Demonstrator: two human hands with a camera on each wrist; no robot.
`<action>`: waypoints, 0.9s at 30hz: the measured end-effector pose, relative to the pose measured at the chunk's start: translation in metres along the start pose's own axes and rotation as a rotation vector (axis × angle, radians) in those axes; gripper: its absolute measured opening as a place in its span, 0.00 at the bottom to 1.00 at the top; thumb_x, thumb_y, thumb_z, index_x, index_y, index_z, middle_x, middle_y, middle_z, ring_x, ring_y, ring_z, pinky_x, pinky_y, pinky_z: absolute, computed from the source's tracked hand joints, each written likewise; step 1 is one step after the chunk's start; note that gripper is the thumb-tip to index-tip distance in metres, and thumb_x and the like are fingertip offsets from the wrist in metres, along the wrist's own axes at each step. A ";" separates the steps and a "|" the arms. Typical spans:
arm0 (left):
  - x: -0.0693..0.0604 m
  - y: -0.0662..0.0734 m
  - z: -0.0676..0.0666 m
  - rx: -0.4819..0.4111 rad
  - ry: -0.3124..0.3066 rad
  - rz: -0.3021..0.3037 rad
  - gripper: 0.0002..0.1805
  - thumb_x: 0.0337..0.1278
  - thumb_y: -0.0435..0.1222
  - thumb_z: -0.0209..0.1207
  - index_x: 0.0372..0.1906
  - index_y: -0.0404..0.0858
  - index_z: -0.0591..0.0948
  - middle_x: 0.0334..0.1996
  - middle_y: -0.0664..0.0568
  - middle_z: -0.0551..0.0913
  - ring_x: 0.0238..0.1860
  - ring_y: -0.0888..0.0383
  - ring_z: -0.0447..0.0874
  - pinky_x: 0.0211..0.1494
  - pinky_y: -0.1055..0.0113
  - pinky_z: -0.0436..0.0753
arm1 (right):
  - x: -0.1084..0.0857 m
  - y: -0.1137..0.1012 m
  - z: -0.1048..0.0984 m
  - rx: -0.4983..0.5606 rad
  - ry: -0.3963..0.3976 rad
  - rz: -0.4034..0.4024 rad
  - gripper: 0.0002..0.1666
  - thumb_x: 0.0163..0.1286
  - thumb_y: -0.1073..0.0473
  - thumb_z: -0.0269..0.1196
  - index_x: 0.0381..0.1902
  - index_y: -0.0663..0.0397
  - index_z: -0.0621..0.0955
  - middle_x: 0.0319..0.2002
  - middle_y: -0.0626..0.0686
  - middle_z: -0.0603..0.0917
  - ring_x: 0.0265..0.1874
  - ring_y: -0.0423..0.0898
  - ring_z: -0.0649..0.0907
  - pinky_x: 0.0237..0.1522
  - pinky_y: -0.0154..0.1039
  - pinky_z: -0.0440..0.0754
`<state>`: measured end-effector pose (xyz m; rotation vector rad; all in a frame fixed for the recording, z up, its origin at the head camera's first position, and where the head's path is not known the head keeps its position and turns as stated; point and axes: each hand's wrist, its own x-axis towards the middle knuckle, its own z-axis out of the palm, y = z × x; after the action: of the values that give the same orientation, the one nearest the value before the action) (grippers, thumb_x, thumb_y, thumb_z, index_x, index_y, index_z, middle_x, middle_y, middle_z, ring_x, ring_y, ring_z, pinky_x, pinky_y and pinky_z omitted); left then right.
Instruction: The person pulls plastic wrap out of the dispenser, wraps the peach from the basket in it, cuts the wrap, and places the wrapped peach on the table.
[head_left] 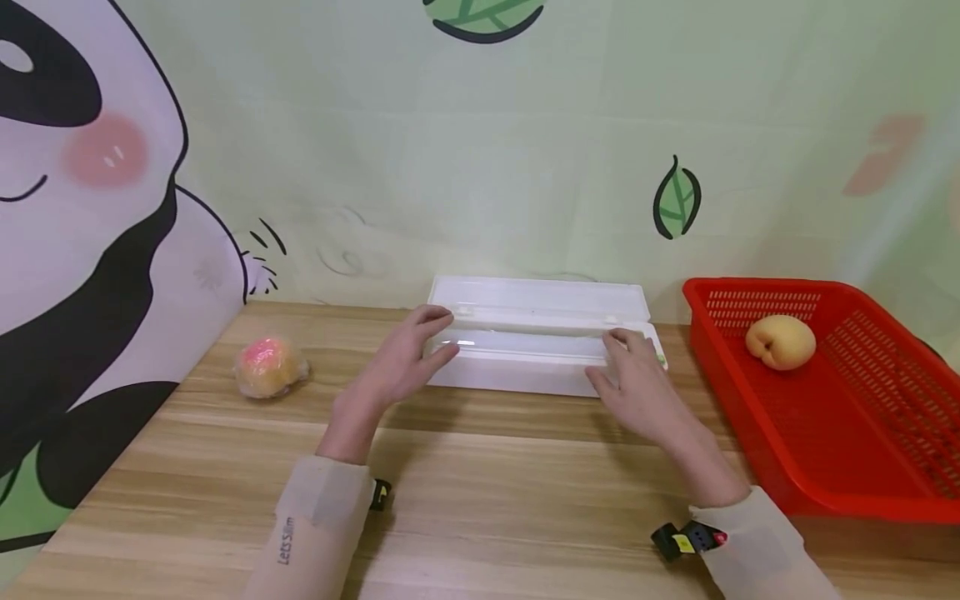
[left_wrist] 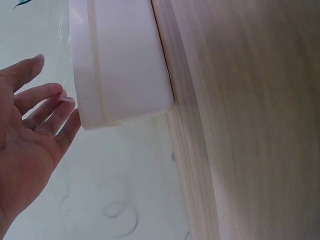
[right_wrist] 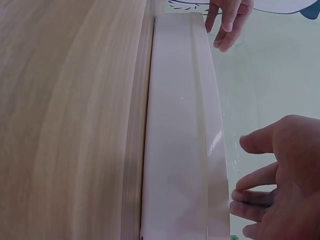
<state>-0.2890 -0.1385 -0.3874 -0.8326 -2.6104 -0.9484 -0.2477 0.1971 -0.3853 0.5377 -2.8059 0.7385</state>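
- Sitting in front of you on the wooden table [head_left: 510,500], the white box [head_left: 510,380] has its lid [head_left: 536,293] swung back toward the wall [head_left: 487,183].
- Your left hand [head_left: 401,357] is at the box's left end, fingers loose, thumb apart.
- Your right hand [head_left: 636,385], equally relaxed, is at the right end.
- A film-wrapped fruit [head_left: 268,368] lies to your left.
- At right, a red basket [head_left: 847,429] holds a peach [head_left: 782,342].

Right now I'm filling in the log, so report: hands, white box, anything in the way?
Left hand, right hand near opposite ends of white box, fingers relaxed. Lid open. Nothing seen in the way; red basket to box's right.
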 end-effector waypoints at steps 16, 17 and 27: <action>0.000 0.004 0.000 -0.078 0.067 -0.020 0.29 0.73 0.35 0.60 0.69 0.21 0.70 0.67 0.35 0.70 0.68 0.40 0.70 0.68 0.46 0.71 | 0.004 0.003 0.002 0.073 0.125 -0.088 0.29 0.73 0.75 0.52 0.69 0.84 0.64 0.67 0.76 0.63 0.68 0.70 0.63 0.70 0.63 0.60; 0.000 0.004 -0.001 -0.081 0.074 -0.017 0.28 0.73 0.35 0.60 0.69 0.21 0.71 0.67 0.35 0.70 0.67 0.40 0.70 0.67 0.46 0.71 | 0.004 0.003 0.001 0.075 0.131 -0.087 0.29 0.73 0.76 0.52 0.69 0.84 0.64 0.67 0.76 0.63 0.67 0.70 0.63 0.70 0.63 0.60; 0.002 0.008 -0.002 -0.085 0.252 0.049 0.18 0.70 0.29 0.61 0.59 0.22 0.81 0.58 0.35 0.80 0.57 0.41 0.80 0.58 0.48 0.79 | 0.006 -0.002 -0.004 0.144 0.201 -0.013 0.27 0.73 0.75 0.56 0.68 0.80 0.69 0.66 0.73 0.68 0.66 0.68 0.68 0.68 0.63 0.67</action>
<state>-0.2864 -0.1343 -0.3808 -0.7396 -2.3409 -1.0809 -0.2522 0.1960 -0.3791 0.4750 -2.5763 0.9408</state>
